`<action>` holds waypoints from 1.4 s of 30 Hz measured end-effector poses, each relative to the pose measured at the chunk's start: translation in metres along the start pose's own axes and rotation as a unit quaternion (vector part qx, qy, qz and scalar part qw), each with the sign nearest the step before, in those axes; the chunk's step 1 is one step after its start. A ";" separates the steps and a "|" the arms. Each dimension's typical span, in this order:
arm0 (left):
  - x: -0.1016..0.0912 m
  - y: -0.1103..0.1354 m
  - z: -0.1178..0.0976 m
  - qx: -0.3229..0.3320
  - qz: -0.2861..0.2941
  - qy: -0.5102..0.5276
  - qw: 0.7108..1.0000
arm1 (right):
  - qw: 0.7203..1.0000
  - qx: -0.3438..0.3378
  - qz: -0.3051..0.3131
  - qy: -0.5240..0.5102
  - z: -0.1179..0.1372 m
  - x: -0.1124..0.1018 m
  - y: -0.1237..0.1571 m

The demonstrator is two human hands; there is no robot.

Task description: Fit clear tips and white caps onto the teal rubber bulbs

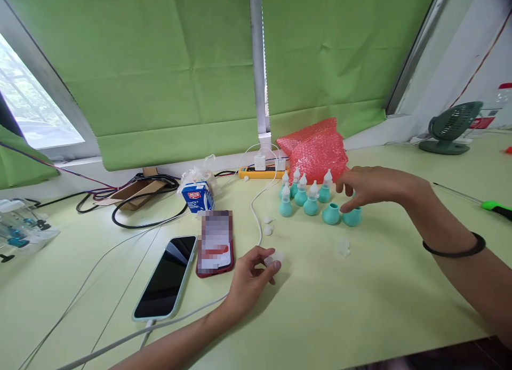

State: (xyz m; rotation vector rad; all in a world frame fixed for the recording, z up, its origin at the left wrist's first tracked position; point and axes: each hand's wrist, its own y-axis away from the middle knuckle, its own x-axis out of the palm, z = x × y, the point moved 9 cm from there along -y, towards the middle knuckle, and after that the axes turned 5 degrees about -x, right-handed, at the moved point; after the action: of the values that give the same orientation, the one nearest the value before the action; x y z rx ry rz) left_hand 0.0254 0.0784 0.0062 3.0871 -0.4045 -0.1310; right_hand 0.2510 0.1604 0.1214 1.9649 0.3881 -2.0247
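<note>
My left hand is closed in a pinch on a small translucent nozzle tip above the table. My right hand hovers over a teal rubber bulb, thumb and fingers apart; I cannot tell whether it touches the bulb. Beside it stands an open-necked teal bulb without a tip. To their left, several teal bulb aspirators stand upright with clear tips fitted. Small translucent pieces lie in front of the right hand, and other small white pieces lie near the cable.
Two phones, one dark-screened and one lit, lie left of my left hand. Behind them is a blue milk carton. A red bubble-wrap bag and yellow power strip sit at the back. A screwdriver and fan are right.
</note>
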 end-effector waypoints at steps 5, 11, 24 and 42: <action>0.001 0.001 -0.005 0.031 0.009 -0.011 0.999 | 0.996 0.032 0.083 0.008 -0.008 0.033 -0.020; 0.001 0.003 -0.011 0.047 0.021 0.016 0.999 | 0.995 -0.057 0.080 -0.018 0.013 0.040 -0.030; -0.012 0.006 -0.015 0.089 -0.053 -0.003 0.995 | 0.929 -0.316 0.064 -0.180 0.160 0.058 0.004; -0.020 0.003 -0.006 0.025 -0.099 0.046 0.994 | 0.933 -0.327 -0.027 -0.147 0.164 0.066 -0.004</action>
State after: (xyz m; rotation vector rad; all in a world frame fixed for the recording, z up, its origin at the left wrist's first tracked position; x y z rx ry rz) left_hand 0.0055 0.0813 0.0138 3.1606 -0.0994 0.0182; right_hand 0.0969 0.0991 0.0606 1.2429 0.9084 -1.8469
